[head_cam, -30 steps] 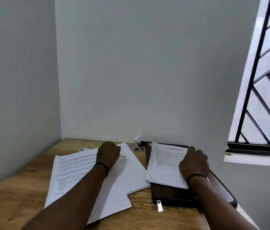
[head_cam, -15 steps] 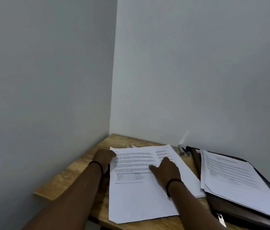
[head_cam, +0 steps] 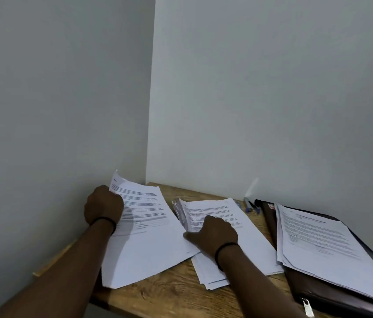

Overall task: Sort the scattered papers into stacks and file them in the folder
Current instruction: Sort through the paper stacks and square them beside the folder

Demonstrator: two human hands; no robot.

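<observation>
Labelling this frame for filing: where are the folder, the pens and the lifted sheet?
folder [head_cam: 332,297]: head view, brown cover near zipper.
pens [head_cam: 251,206]: head view, barrels by wall.
lifted sheet [head_cam: 144,203]: head view, printed area.

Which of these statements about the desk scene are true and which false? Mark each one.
1. The left hand grips a printed white sheet. True.
2. The dark brown zip folder is bare. False: a paper stack lies on it.
3. The right hand rests on the middle paper pile. True.
4. The pens lie at the wooden desk's near edge. False: by the wall.
</observation>
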